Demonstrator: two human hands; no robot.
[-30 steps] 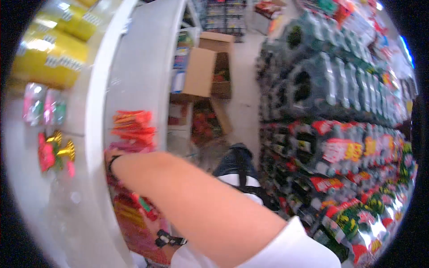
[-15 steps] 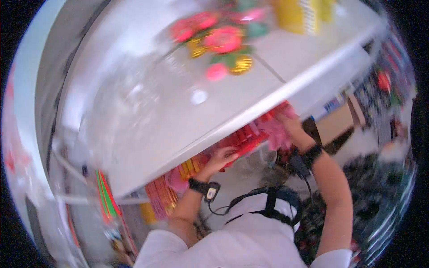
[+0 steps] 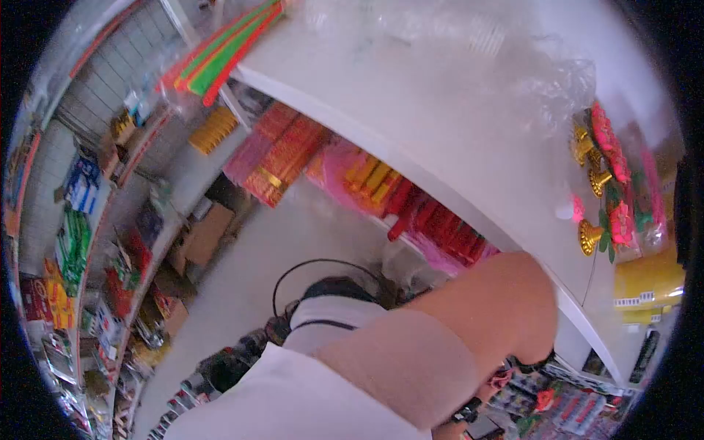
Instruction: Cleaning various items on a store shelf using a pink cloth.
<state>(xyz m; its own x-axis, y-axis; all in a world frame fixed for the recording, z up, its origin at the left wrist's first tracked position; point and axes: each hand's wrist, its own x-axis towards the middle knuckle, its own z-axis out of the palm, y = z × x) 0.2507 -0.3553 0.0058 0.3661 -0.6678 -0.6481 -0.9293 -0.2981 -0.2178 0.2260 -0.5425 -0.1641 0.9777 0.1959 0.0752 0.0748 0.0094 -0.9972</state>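
Note:
A bare, bent arm (image 3: 499, 308), by its place my right one, crosses the lower right with its elbow close to the shelf's front edge. A black band (image 3: 534, 361) shows past the elbow. The hand itself is hidden, so its fingers and anything in them cannot be made out. My left hand is out of sight. Under the white shelf top (image 3: 440, 125) lie red wrapped bundles (image 3: 447, 235), partly in pink plastic. Beside them are yellow-and-orange packs (image 3: 374, 183) and red-and-gold packs (image 3: 286, 154).
Pink artificial flowers with gold bases (image 3: 612, 176) lie on the shelf top at right, near a yellow package (image 3: 649, 282). Red and green strips (image 3: 220, 55) overhang the far left corner. Stocked shelves (image 3: 103, 220) curve along the left, with a cardboard box (image 3: 209, 231) on the floor side.
The view has swung, so the shelf top and flowers now sit further right. Both hands were at the red bundles before; neither hand is visible there now. The left shelves have come into view.

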